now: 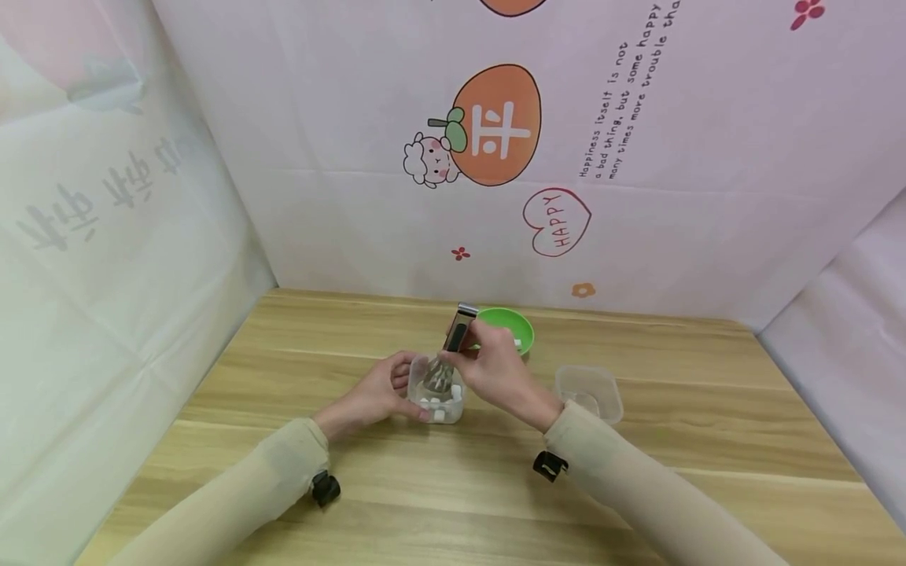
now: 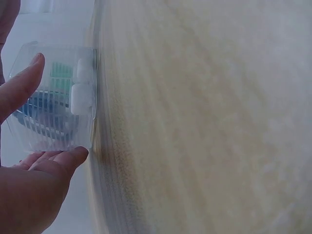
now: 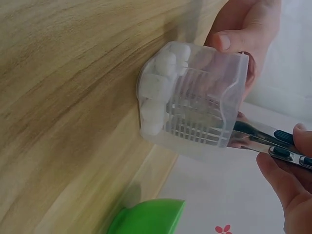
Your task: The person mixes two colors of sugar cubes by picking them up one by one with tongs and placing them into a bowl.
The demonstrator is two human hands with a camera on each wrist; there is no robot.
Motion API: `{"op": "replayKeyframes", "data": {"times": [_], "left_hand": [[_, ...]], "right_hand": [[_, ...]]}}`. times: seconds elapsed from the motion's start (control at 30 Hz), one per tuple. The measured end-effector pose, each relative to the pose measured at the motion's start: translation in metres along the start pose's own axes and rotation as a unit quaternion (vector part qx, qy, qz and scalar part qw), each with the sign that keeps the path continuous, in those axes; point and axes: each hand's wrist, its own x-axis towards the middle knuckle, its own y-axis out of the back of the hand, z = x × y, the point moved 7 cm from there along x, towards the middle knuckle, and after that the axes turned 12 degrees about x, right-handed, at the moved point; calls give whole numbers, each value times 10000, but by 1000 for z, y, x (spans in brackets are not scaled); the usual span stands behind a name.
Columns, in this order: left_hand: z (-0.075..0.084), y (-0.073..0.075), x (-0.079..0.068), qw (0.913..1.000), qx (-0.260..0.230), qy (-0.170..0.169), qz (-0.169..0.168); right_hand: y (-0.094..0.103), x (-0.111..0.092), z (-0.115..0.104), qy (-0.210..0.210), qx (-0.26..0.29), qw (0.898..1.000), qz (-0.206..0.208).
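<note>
My left hand (image 1: pixel 377 393) steadies a clear plastic container (image 1: pixel 416 376) on the table, thumb on one side and fingers on the other. Several white cubes (image 3: pixel 155 87) lie along its bottom. A pair of metal tongs (image 1: pixel 458 334) with dark grip inserts is gripped between the thumb and fingers of my right hand (image 1: pixel 495 368). Their slotted ends reach down inside the container, just above the cubes in the right wrist view. Whether a cube sits between the tong ends cannot be made out. Through the container wall, the left wrist view shows cubes (image 2: pixel 82 99) at the base.
Behind my right hand is a green bowl (image 1: pixel 515 321) with something white in it, partly hidden by the hand. A second clear container (image 1: pixel 602 383) stands right of my right wrist. A printed white cloth (image 1: pixel 340 228) rises behind the wooden table (image 1: pixel 439 495).
</note>
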Motion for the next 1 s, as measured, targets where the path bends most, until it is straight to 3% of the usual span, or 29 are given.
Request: {"op": "replayKeyframes", "data": {"times": [0.23,0.63,1.0], "left_hand": [[-1,2,2,9999,115,-21,48],[-2,2,2,9999,137,-28,21],[-2,2,0,9999,119,70,58]], "right_hand": [[2,3,6,-260,115,9995,136],[4,2,8,-256,-36,9994,244],[23,2,3,-203,280,9949,945]]}}
